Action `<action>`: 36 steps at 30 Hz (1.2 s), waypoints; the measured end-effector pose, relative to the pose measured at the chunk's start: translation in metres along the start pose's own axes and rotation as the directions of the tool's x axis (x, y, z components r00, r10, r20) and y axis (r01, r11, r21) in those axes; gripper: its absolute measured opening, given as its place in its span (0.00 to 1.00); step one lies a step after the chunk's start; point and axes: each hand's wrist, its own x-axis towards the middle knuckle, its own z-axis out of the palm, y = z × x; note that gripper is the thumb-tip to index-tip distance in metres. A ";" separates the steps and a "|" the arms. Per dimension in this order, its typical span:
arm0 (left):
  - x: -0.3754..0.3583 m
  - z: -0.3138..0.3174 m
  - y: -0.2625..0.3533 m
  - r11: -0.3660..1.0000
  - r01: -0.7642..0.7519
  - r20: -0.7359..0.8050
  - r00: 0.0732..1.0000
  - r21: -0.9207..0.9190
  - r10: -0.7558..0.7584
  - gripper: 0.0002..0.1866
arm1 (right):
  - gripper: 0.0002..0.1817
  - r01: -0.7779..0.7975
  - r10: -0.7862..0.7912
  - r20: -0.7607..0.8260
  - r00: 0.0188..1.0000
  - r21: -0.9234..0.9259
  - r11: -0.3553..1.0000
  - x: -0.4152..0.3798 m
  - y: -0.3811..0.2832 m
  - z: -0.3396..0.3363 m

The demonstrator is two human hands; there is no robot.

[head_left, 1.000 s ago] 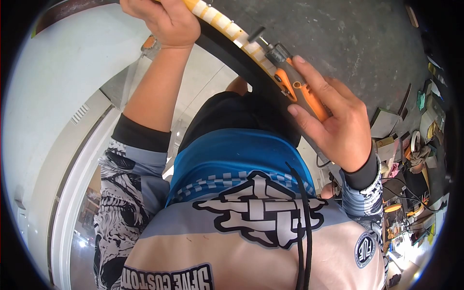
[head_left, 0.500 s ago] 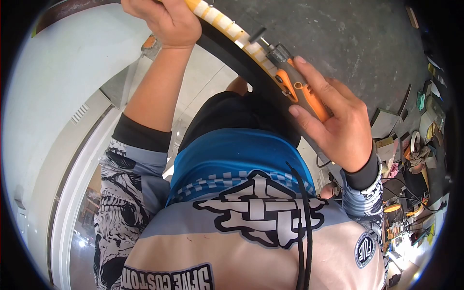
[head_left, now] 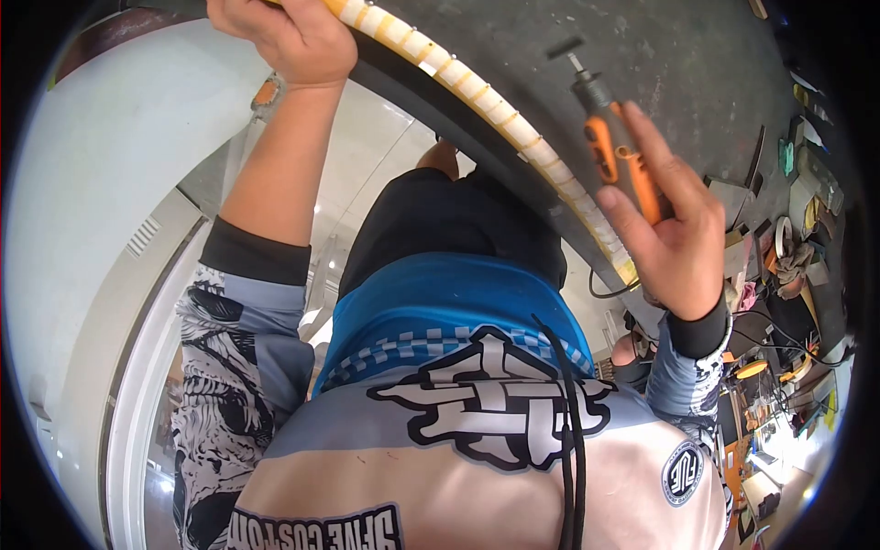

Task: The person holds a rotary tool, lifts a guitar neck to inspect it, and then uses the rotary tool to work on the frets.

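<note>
My right hand (head_left: 683, 220) is closed around an orange-and-dark rotary tool (head_left: 616, 151). A thin dark cutting disc (head_left: 565, 48) sits edge-on at the tip of its shaft. The tool is over the grey bench, apart from a long cream strip (head_left: 495, 108) with yellowish bands across it, which follows the near edge. At the upper left my left hand (head_left: 298, 41) is closed on the strip's far end; its fingertips are partly cut off by the frame. My right hand hides part of the tool's body.
The dark grey bench top (head_left: 678, 55) lies beyond the strip. Along the right is a jumble of tools and scraps (head_left: 793, 247), with black cables (head_left: 779, 321) near my right sleeve. A white curved surface (head_left: 101, 183) fills the left side.
My right hand has moved right with the rotary tool, so the disc is off the strip and more of the strip shows. My left hand has shifted slightly left in view, still gripping.
</note>
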 end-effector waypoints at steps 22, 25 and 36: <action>0.006 -0.030 -0.053 0.992 0.105 -0.001 0.994 0.071 -0.105 0.23 | 0.36 0.070 -0.067 0.244 0.967 -0.006 0.997 0.032 -0.036 0.046; 0.007 -0.030 -0.053 0.992 0.104 -0.006 0.995 0.069 -0.104 0.23 | 0.36 0.113 -0.109 0.223 0.969 -0.006 0.994 0.032 -0.035 0.049; 0.007 -0.034 -0.037 0.993 0.098 -0.030 0.995 0.061 -0.097 0.24 | 0.37 0.134 -0.122 0.228 0.966 -0.039 0.990 0.022 -0.030 0.042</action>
